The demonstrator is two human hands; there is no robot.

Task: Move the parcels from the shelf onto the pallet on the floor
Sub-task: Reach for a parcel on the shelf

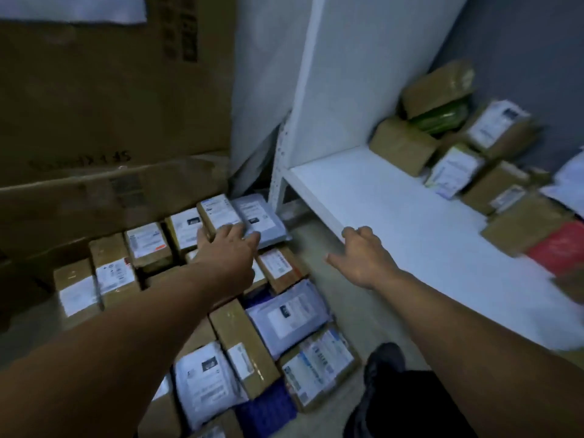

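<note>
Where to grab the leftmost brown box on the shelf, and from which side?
Probably by its left and front faces, reaching in over the bare shelf: the leftmost brown box is clear there, while other parcels crowd its right and rear.

The left hand reaches forward palm down, fingers straight, left of the shelf. The right hand hovers relaxed just beside its front edge.

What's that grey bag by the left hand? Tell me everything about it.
The grey bag is a soft plastic mailer lying flat at the far end of the floor pile, near the shelf foot. A white printed label sits on its top. A brown box lies beside it, and the left hand rests straight fingers on its near edge.
</note>
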